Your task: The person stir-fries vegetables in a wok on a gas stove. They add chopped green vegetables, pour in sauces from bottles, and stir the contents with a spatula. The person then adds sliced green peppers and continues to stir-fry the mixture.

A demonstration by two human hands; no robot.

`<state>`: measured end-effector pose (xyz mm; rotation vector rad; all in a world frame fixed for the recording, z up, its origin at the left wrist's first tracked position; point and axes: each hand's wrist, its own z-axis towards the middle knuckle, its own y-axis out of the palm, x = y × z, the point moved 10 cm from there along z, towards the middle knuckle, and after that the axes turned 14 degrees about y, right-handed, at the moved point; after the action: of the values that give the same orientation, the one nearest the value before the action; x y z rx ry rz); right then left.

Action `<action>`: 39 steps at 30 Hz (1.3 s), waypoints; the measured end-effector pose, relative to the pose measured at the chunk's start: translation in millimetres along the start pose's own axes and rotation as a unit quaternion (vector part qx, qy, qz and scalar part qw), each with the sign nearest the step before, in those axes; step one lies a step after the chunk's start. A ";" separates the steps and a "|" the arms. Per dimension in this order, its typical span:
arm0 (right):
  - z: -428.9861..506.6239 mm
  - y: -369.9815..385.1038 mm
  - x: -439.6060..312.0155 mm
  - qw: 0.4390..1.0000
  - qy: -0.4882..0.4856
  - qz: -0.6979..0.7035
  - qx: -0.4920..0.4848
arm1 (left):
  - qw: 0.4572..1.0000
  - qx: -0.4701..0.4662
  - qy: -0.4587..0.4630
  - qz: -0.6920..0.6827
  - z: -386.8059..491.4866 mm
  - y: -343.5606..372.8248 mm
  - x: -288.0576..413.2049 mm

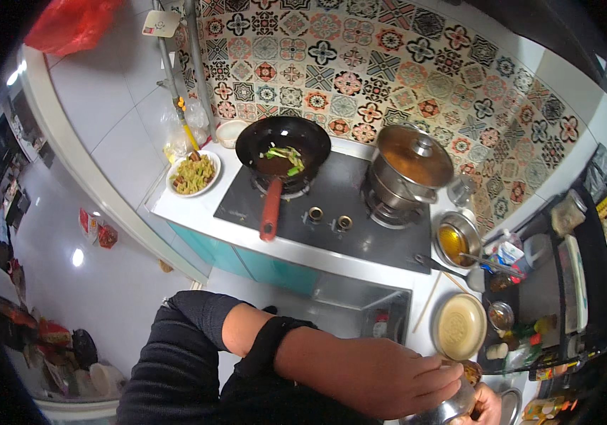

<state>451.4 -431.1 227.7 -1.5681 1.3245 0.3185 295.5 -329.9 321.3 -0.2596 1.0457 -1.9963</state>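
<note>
My left hand (393,377) reaches across to the lower right, palm down, its fingers lying over a shiny metal bowl (449,406). Its thumb and whatever is beneath the fingers are hidden. On the bowl's far side my right hand (483,408) grips the edge, partly cut off by the bottom of the view. Just beyond the fingers, a small container with dark reddish contents (472,373) shows in part. A shallow cream-coloured dish (459,326) sits on the white counter beside the hands.
A black wok (250,143) with chopped green pieces rests on the left burner, its red handle (270,212) jutting over the counter edge. A lidded steel pot (409,180) occupies the right burner. A plate of food (213,183), an oil bowl (452,241), a spatula (444,268) and chopsticks (427,303) lie around.
</note>
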 end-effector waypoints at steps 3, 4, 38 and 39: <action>59.9 55.2 -40.4 0.999 -0.008 0.006 -0.036 | 0.997 -0.021 0.041 0.066 -74.2 -29.2 -22.1; 80.5 72.1 -57.4 0.999 -0.012 0.008 -0.045 | 0.999 -0.029 0.020 0.031 -99.0 -36.2 -35.5; 408.5 190.1 -263.9 0.982 -0.010 -0.183 0.044 | 0.908 0.031 -0.417 0.035 -370.2 -45.0 -238.0; 410.6 189.8 -266.0 0.983 -0.011 -0.179 0.037 | 0.904 0.027 -0.425 0.028 -372.8 -44.9 -239.9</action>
<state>352.5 76.6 139.2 -1.6972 0.9995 0.0606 224.7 81.5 165.6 -0.9548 0.4185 -1.5790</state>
